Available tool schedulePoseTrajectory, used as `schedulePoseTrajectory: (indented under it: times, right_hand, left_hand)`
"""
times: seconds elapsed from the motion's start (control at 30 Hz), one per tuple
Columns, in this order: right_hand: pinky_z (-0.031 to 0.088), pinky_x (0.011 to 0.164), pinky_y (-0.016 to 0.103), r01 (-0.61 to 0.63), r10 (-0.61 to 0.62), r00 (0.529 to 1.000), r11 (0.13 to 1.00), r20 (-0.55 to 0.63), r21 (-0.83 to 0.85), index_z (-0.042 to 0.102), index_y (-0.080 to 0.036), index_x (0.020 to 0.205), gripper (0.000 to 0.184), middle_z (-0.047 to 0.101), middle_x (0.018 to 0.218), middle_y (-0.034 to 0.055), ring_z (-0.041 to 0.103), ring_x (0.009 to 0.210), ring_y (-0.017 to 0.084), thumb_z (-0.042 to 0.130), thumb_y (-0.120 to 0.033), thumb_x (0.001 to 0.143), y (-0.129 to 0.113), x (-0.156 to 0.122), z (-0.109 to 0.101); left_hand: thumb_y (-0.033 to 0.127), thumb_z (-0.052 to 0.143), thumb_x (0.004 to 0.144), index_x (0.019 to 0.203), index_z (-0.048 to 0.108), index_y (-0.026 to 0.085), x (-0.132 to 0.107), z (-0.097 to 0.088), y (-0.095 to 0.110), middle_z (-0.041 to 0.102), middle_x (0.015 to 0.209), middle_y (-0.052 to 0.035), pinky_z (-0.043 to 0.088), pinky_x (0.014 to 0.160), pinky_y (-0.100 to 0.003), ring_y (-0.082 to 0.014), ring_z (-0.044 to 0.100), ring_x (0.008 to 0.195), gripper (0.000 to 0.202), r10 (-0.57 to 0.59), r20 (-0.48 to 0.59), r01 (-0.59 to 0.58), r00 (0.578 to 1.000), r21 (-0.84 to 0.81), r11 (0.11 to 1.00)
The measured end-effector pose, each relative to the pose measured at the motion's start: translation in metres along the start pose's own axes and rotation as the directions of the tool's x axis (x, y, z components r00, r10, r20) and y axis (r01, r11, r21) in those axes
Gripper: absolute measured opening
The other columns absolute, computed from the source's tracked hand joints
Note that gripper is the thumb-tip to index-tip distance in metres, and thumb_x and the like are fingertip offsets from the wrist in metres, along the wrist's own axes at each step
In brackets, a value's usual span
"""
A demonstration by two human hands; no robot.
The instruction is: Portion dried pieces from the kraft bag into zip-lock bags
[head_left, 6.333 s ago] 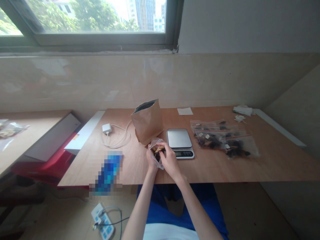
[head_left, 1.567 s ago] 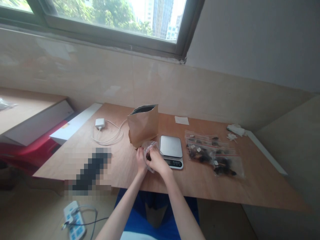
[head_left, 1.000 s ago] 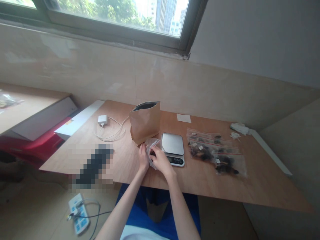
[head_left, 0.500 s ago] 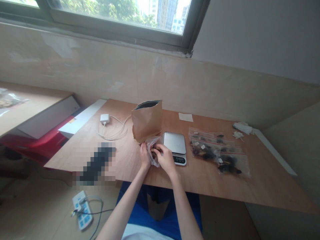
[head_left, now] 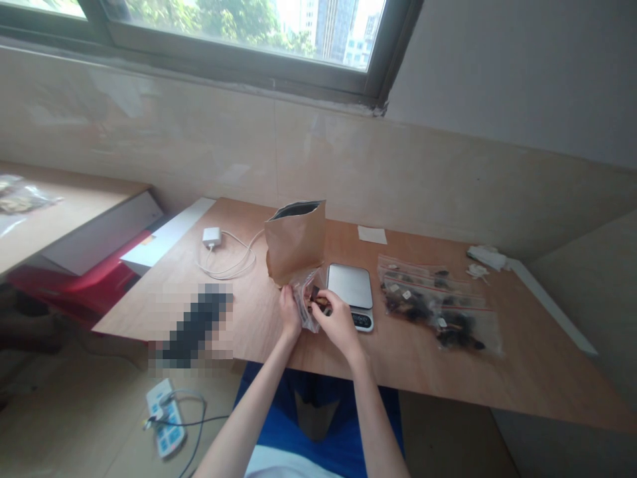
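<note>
- Watching from my remote station, I am following the left hand (head_left: 289, 312) and the right hand (head_left: 340, 325) as they work close together above a light plywood table (head_left: 522, 372).
- Holding the task's main thing is the left hand: its fingers are pressed together against a clear plastic zip bag (head_left: 306, 309), which is hanging crumpled between the hands, just in front of the pouch and left of the scale.
- Pinching a small dark piece (head_left: 315, 300) between thumb and fingertips is the right hand, working at the bag's open mouth (from this feed I cannot tell whether the piece is going in or coming out).
- Judging the step in hand, I am reading this as close handling of that one piece at the bag's mouth.
- Weighing up what the next move calls for, I am noting that the pinch has to stay firm and the bag's mouth has to stay open, or the piece could slip onto the table.
- Standing just behind the hands is a brown kraft paper pouch (head_left: 293, 242), upright with its dark-lined mouth open, and a stainless steel digital scale (head_left: 350, 284) is sitting to its right, with nothing on its platform.
- Lying further right are several clear zip bags of dark pieces (head_left: 428, 299), overlapping one another with red-lined closures.
- Resting on the far left of the table is a white charger (head_left: 212, 237) with its cable looped beside it.
</note>
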State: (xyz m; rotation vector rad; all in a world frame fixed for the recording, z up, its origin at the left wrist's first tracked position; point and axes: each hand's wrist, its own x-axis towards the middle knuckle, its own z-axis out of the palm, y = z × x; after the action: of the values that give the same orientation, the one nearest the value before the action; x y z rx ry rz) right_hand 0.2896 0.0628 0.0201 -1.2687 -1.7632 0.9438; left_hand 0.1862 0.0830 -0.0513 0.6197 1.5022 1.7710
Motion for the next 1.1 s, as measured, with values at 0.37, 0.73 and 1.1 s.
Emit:
schedulePoseTrajectory:
  times: [0.37, 0.73, 1.1]
  right_hand:
    - [0.052, 0.082, 0.031, 0.307, -0.285, 0.949, 0.932, -0.133, 0.194, 0.06, -0.018, 0.09, 0.016, 0.068, 0.093, 0.0055, 0.065, 0.088, 0.017, 0.059, -0.029, 0.079, -0.061, 0.07, -0.042]
    - [0.046, 0.083, 0.028, 0.641, -0.654, 0.75, 0.756, -0.1, -0.134, 0.054, -0.017, 0.087, 0.008, 0.06, 0.09, 0.0049, 0.059, 0.087, 0.015, 0.049, -0.015, 0.08, -0.092, 0.176, -0.022]
    - [0.044, 0.08, 0.026, 0.612, -0.614, 0.788, 0.771, 0.049, -0.175, 0.056, -0.017, 0.088, 0.013, 0.061, 0.09, 0.0051, 0.057, 0.087, 0.015, 0.047, -0.013, 0.081, -0.07, 0.17, -0.018]
  left_hand:
    - [0.038, 0.033, 0.085, 0.076, 0.048, 0.02, -0.001, 0.003, -0.002, 0.06, 0.054, 0.0001, 0.045, 0.043, -0.029, -0.0153, 0.053, 0.04, 0.025, -0.148, 0.143, 0.161, 0.979, -0.087, 0.983]
    - [0.042, 0.032, 0.086, 0.075, 0.047, 0.021, -0.004, 0.004, 0.004, 0.061, 0.055, -0.0014, 0.044, 0.039, -0.03, -0.0163, 0.052, 0.037, 0.028, -0.198, 0.193, 0.215, 0.961, -0.068, 0.974]
    - [0.036, 0.037, 0.085, 0.07, 0.048, 0.021, -0.006, 0.004, 0.007, 0.058, 0.053, -0.0001, 0.045, 0.043, -0.028, -0.0153, 0.054, 0.043, 0.024, -0.094, 0.112, 0.098, 0.989, -0.032, 0.995]
